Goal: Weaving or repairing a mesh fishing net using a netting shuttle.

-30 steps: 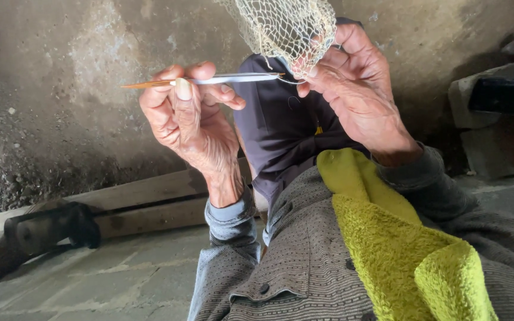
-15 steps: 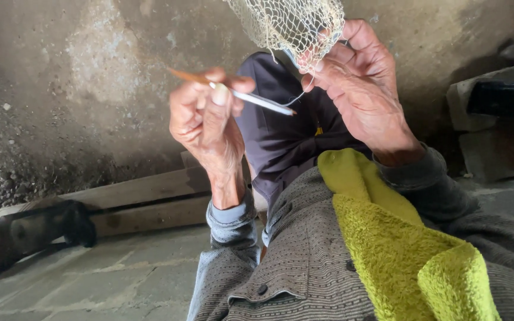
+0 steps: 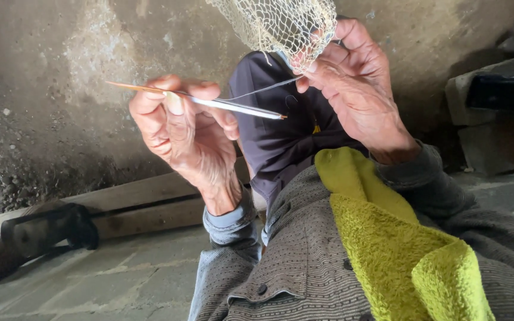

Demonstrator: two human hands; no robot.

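My left hand grips a long thin netting needle, orange at its back end and pale toward the tip, which points right. A thin thread runs from the needle up to a pale mesh net hanging at the top of the view. My right hand pinches the lower edge of that net between thumb and fingers. The two hands are a short gap apart, above my raised knee in dark cloth.
A yellow-green towel lies over my lap and grey patterned sleeves. A rough concrete wall stands behind. Wooden planks and a dark object lie on the stone floor at left. A block sits at right.
My left hand has swung the needle from pointing at the net, down and back out to the left, drawing the thread out from the mesh. The right hand kept its pinch on the net.
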